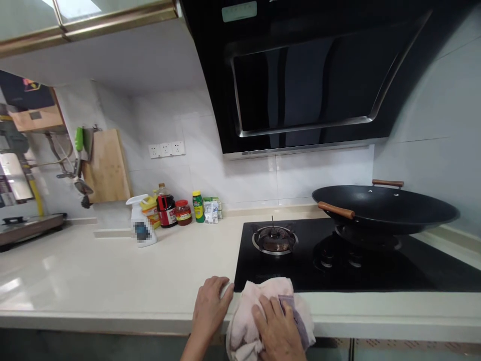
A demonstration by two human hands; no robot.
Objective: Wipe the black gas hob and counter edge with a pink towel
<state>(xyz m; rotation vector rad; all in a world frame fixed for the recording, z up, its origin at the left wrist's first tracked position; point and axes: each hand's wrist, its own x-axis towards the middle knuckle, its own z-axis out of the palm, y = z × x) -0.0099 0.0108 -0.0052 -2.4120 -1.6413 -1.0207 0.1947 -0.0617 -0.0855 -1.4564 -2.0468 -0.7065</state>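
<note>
My right hand (278,328) presses a pale pink cloth (246,316) down at the front edge of the counter and the black gas stove (270,273). Its fingers are spread and bent over the bunched fabric, which hangs over the edge and has a purplish patch on it. Just to the left, my left hand (212,306) rests on the white countertop (180,271) by the stove's front left corner. Nothing is in it, and the thumb stands apart from the fingers.
A burner (275,239) sits behind the cloth. A large black wok (383,208) with wooden handles stands on the right burner. Along the wall are a spray bottle (142,220), a sauce bottle (166,208), a red-lidded jar (183,213) and a green bottle (198,206). The range hood (300,95) hangs above.
</note>
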